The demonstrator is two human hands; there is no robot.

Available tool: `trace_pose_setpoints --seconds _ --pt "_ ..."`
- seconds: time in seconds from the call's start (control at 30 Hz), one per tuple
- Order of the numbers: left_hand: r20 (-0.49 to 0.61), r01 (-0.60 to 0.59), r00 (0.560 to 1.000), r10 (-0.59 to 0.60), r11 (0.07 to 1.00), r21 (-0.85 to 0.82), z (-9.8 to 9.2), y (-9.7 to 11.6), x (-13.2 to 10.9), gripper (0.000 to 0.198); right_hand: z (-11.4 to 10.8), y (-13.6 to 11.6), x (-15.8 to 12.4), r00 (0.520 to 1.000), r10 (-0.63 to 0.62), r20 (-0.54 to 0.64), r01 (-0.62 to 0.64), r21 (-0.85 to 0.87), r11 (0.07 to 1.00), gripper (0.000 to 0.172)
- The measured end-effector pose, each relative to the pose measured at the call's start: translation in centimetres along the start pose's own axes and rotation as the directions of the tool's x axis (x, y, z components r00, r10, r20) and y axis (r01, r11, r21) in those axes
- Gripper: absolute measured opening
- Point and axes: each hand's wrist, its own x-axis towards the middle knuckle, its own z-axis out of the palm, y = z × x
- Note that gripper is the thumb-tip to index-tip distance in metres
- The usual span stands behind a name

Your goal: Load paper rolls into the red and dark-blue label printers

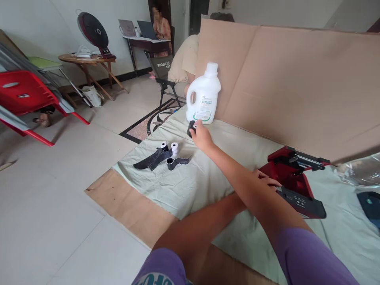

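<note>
My right hand (202, 136) reaches far forward across my other arm, its fingers closed on a small black roll (190, 127) just in front of a white plastic jug (204, 95). My left hand (267, 180) lies mostly hidden under my right forearm. Its fingers are stretched flat against the edge of a red machine (289, 172) with a black control panel (303, 202). Left of my right hand, on the pale green cloth (190, 186), lie dark strips (152, 159), a black ring piece (175, 162) and two small white rolls (174, 147).
A big cardboard sheet (297, 79) stands behind the cloth, with a person sitting behind it. More cardboard (130, 206) lies under the cloth on the tiled floor. A folding chair (163, 75), a round table with a fan (89, 59) and a red chair (26, 95) stand at the left.
</note>
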Motion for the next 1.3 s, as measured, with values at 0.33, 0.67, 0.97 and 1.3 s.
trace_pose_setpoints --seconds 0.33,0.67,0.97,1.3 --pt "-0.042 -0.056 0.998 0.055 0.998 -0.042 -0.4 -0.2 -0.4 0.023 3.4 0.7 -1.4 0.970 -0.089 0.228 0.129 -0.165 0.978 0.029" --pt "0.019 -0.054 0.998 0.055 0.998 -0.033 -1.6 0.8 -1.0 0.028 0.9 -3.4 -2.3 0.940 -0.334 0.070 0.319 0.167 0.933 0.027" --pt "-0.005 -0.095 0.996 0.095 0.993 -0.071 -1.2 -0.1 -1.1 0.030 2.3 -3.3 -2.1 0.886 -0.402 0.233 0.384 0.122 0.915 0.042" --pt "0.013 -0.121 0.993 0.121 0.992 0.015 -1.9 1.0 -1.4 0.033 1.4 -3.5 -2.9 0.888 -0.433 0.152 0.394 0.233 0.889 0.023"
